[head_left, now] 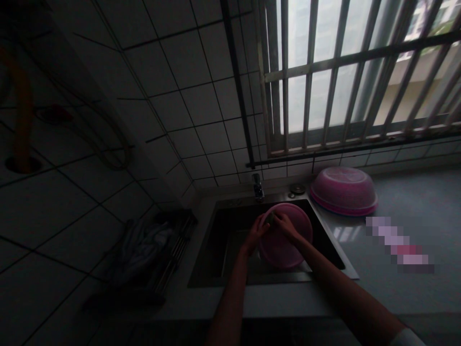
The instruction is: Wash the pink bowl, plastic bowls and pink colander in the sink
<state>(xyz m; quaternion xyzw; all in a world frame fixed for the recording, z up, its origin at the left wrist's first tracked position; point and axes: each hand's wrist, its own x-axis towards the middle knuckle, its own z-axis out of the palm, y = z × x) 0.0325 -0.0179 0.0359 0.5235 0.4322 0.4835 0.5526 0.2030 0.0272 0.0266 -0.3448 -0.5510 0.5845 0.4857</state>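
A pink basin [304, 240] sits in the dark sink [219, 240], toward its right side. Over the basin's far left part, my left hand [254, 236] and my right hand [285, 226] come together around a small dark green thing [270, 218]. Its kind is too dim and too covered by the fingers to make out. Both hands are closed on it, the left from the left side and the right from the right. Behind the basin stands a metal faucet [258, 187] at the sink's back edge.
An upturned pink basin [344, 190] rests on the counter [406, 197] right of the sink. A round drain cover [297, 189] lies behind the sink. To the left, a crumpled cloth [147, 242] lies by a dark rack [176, 250]. A barred window [334, 62] is above.
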